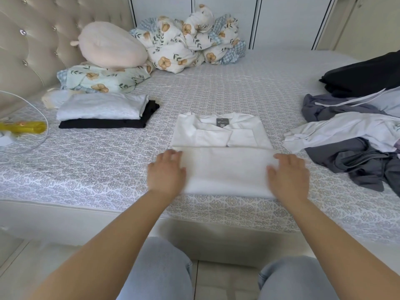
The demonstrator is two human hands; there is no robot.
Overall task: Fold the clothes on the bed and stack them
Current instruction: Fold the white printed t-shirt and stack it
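Observation:
A white shirt (223,165) lies half folded near the bed's front edge, its lower part turned up over the body, a grey neck label showing at the top. My left hand (165,174) lies flat on the fold's left side and my right hand (289,176) lies flat on its right side, fingers straight. A stack of folded clothes (104,112), white on top of black, sits to the left. An unfolded heap (355,135) of white, grey and black garments lies on the right.
The bed (108,169) has a grey patterned cover. Floral bedding (190,40) and a pink plush pillow (110,45) are piled at the back by the tufted headboard. A yellow object (23,127) and a white fan ring sit at far left.

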